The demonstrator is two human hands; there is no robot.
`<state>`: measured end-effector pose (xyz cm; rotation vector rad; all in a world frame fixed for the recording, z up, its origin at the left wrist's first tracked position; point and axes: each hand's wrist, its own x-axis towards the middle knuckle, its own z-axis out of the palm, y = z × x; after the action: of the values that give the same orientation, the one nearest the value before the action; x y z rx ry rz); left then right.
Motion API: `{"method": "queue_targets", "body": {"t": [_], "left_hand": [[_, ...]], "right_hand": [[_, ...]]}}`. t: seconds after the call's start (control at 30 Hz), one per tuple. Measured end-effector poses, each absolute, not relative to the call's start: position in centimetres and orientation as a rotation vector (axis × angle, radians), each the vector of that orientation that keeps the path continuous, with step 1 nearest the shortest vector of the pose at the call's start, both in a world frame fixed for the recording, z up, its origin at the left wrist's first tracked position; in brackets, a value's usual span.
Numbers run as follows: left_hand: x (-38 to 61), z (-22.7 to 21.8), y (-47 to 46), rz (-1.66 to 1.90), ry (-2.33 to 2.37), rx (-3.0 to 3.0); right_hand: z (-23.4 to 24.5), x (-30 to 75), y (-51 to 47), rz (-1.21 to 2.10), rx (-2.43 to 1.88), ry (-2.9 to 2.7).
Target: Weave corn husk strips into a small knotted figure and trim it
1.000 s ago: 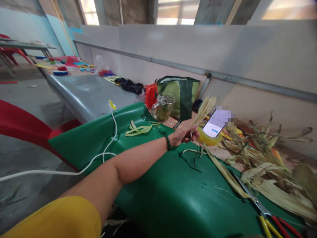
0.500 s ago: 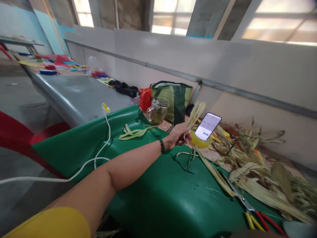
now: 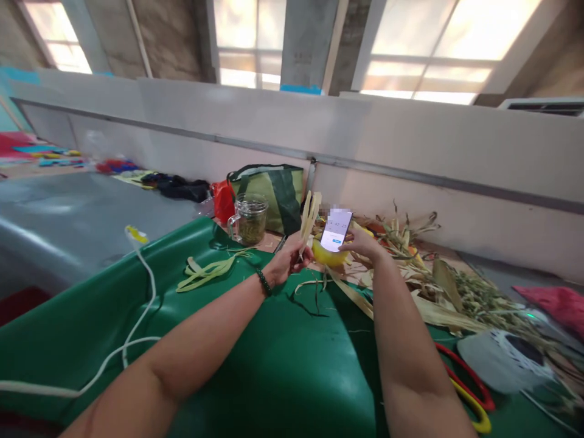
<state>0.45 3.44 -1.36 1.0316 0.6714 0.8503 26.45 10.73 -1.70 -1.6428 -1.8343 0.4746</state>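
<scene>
Pale dried corn husk strips (image 3: 310, 218) stand upright, pinched in the fingers of my left hand (image 3: 292, 258), which wears a dark beaded bracelet. A lit phone (image 3: 336, 231) leans in a yellow bowl (image 3: 332, 258) just right of that hand. My right hand (image 3: 364, 244) has its thumb and fingers closed at the phone's lower right edge. Below the bowl, a long husk strip (image 3: 351, 295) and thin dark fibres rest on the green sheet (image 3: 292, 371). More pale green strips (image 3: 207, 272) lie to the left.
A glass mug (image 3: 250, 222) stands before a green bag (image 3: 278, 194) at the back. Loose dried husks (image 3: 449, 280) are heaped on the right. Red and yellow scissor handles (image 3: 469, 389) and a grey-white item (image 3: 502, 362) lie nearer. A white cable (image 3: 146, 274) crosses the left side.
My right hand has come in from the right to the phone. My left hand keeps the husk strips upright. The view has swung right, bringing more of the right side in.
</scene>
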Motion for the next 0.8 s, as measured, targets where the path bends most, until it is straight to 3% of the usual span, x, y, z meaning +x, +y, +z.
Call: {"method": "queue_targets", "body": {"t": [0.43, 0.8], "left_hand": [[0.4, -1.1, 3.3, 0.828, 0.673, 1.036], [0.4, -0.7, 3.0, 0.824, 0.672, 1.031]], "right_hand": [[-4.0, 25.5, 11.6, 0.179, -1.832, -1.685], [-3.0, 25.5, 10.7, 0.212, -1.767, -1.768]]}}
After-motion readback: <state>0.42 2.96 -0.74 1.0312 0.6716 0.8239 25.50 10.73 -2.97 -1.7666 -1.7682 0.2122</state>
